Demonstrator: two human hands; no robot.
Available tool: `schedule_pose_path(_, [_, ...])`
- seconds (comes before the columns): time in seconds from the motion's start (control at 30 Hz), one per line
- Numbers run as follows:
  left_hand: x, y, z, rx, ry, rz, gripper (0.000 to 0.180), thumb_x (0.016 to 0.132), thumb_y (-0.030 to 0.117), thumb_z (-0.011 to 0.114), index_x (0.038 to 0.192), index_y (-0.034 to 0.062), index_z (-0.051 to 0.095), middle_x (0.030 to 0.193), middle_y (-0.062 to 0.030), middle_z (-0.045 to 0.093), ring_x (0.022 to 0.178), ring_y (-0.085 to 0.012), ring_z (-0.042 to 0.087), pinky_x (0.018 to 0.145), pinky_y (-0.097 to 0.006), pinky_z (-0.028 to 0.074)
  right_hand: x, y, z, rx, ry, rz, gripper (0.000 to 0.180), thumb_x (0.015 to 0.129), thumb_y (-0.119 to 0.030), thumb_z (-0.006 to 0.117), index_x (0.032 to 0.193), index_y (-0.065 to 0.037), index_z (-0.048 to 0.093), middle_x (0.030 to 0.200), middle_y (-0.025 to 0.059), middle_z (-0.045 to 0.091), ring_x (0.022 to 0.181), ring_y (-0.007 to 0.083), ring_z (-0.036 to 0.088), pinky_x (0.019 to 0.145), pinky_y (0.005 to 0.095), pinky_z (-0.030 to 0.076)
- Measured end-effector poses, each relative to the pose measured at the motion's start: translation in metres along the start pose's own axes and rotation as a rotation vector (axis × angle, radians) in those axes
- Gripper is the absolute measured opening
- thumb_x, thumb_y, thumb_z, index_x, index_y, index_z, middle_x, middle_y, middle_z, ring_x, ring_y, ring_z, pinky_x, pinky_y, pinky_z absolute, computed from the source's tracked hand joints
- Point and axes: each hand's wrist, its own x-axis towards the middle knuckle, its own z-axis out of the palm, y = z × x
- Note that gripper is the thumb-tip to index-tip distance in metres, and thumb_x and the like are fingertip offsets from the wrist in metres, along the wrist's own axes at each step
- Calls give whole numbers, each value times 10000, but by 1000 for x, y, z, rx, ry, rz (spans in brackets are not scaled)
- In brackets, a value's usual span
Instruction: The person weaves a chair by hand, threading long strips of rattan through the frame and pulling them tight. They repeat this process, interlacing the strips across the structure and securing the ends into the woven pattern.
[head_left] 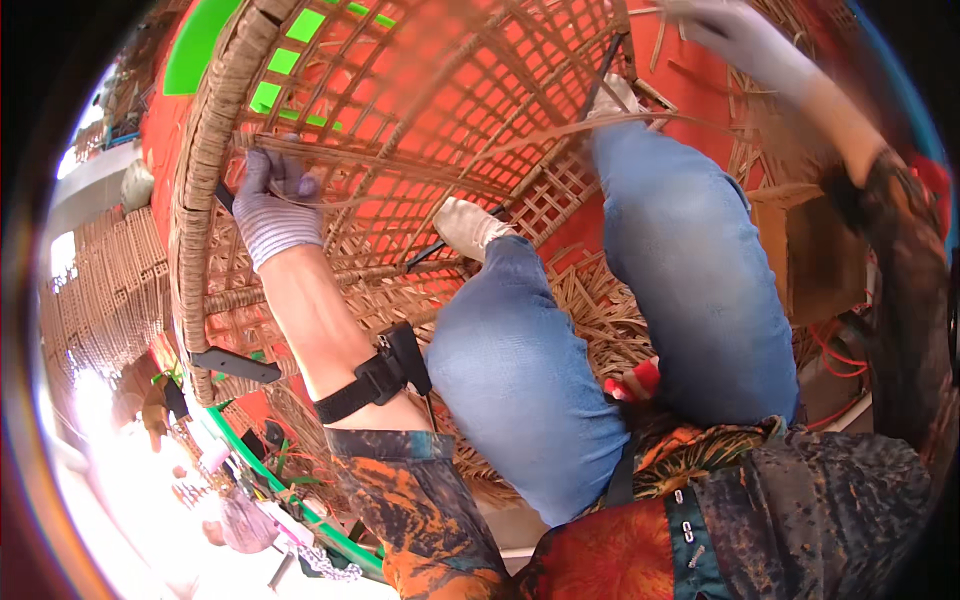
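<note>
A large woven wicker frame [222, 90] with an open lattice of brown strips leans before me, its thick wrapped rim on the left. My left hand [280, 205], in a pale striped glove, is at the lattice just inside that rim. Its fingers are curled round a thin cane strip [350, 203]. Loose long strips [560, 130] stretch from near that hand across the lattice toward the right. My right hand [745, 45], also gloved, is raised at the upper right beyond the lattice. Motion smears its fingers, and I cannot see whether they hold anything.
Cut strips [600, 320] litter the red floor [575, 235] between and around my legs in blue jeans [690, 250]. My shoes stand against the frame's lower edge. A cardboard box [825, 255] is right of my knee. A green hoop [300, 510] and another person [150, 410] are at left.
</note>
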Motion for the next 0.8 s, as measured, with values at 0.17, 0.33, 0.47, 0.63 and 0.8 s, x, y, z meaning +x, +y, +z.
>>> schedule_pose_path(0.17, [3, 9, -6, 15, -92, -106, 112, 913, 222, 564, 907, 119, 609, 761, 59, 634, 650, -69, 573, 485, -262, 320, 165, -170, 48, 324, 103, -360, 270, 900, -205, 524, 1086, -36, 624, 961, 172, 655, 885, 283, 640, 796, 367, 505])
schedule_pose_path(0.33, [18, 9, -14, 105, -68, -192, 128, 900, 221, 556, 940, 114, 615, 730, 43, 618, 610, -92, 544, 482, -263, 336, 235, -235, 99, 784, -189, -96, 356, 884, -179, 473, 1223, -165, 583, 855, 64, 688, 643, 152, 625, 603, 309, 523])
schedule_pose_path(0.47, [37, 3, -26, 125, -132, -210, 141, 883, 215, 544, 945, 103, 604, 761, -2, 606, 579, -142, 496, 507, -297, 379, 247, -247, 108, 918, -312, -26, 373, 867, -159, 468, 1221, -190, 579, 838, 65, 686, 616, 167, 618, 573, 325, 516])
schedule_pose_path(0.63, [36, -3, -21, 209, -48, -153, 154, 879, 212, 538, 946, 85, 594, 827, -40, 602, 625, -169, 498, 561, -316, 418, 246, -249, 90, 575, -329, -113, 274, 876, -179, 494, 1116, -111, 608, 858, 111, 673, 705, 217, 627, 661, 353, 510])
schedule_pose_path(0.8, [11, 7, -3, 622, 49, -97, 354, 873, 355, 586, 1085, 72, 598, 958, -31, 620, 854, -153, 573, 674, -284, 429, 195, -236, 29, 166, -382, -228, 240, 886, -199, 520, 1012, -32, 636, 877, 157, 659, 794, 267, 636, 749, 380, 505])
